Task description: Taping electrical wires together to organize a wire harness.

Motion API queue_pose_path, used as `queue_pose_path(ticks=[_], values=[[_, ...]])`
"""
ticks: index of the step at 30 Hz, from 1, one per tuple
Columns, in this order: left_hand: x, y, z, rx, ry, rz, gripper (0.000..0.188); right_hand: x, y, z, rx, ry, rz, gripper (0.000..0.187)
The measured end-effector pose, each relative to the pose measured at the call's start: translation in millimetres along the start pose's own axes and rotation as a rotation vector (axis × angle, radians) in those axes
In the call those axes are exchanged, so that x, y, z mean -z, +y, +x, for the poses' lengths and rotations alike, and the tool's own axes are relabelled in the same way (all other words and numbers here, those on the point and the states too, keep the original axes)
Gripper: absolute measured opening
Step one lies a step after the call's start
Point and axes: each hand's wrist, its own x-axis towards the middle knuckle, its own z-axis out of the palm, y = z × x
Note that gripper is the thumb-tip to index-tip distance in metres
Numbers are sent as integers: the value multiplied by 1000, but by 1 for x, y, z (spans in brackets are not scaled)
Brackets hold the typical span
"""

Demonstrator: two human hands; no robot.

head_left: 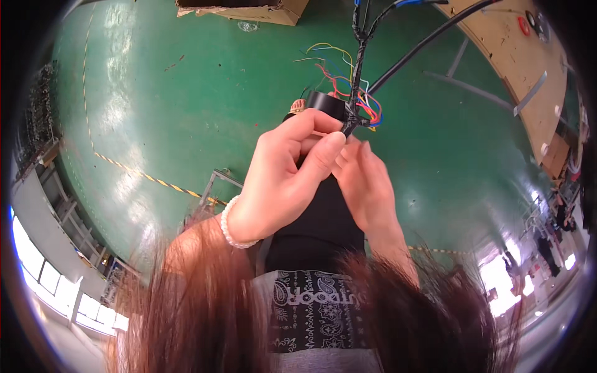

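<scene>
A wire harness (357,74) wrapped in black tape rises from my hands toward the top of the view, forking into branches with blue ends. My left hand (289,168), with a white beaded bracelet, pinches the wrapped stem just below its junction between thumb and index finger. Loose red, blue, yellow and white wires (375,112) stick out around that junction. A roll of black tape (326,104) is beside it, just above my left index finger. My right hand (367,183) is close behind the left thumb; its fingertips are partly hidden and slightly blurred.
A thick black cable (423,43) runs from near the junction to a wooden board (532,74) with metal legs at upper right. An open cardboard box (273,12) stands on the green floor (186,93) at the top. Yellow-black striped tape (146,175) marks the floor at left.
</scene>
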Motion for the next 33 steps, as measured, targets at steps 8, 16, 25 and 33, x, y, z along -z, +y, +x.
queue_pose_path(ticks=[8,16,25,33], values=[[17,28,2,152,-48,75,13,45,14,71,251,-583,-6,78],[3,27,15,-209,-18,855,10,27,19,27,305,-180,-176,24],[22,6,36,-227,52,1143,8,27,44,-34,780,290,-568,10],[13,18,60,207,-224,809,14,117,-106,116,1088,510,-1205,35]])
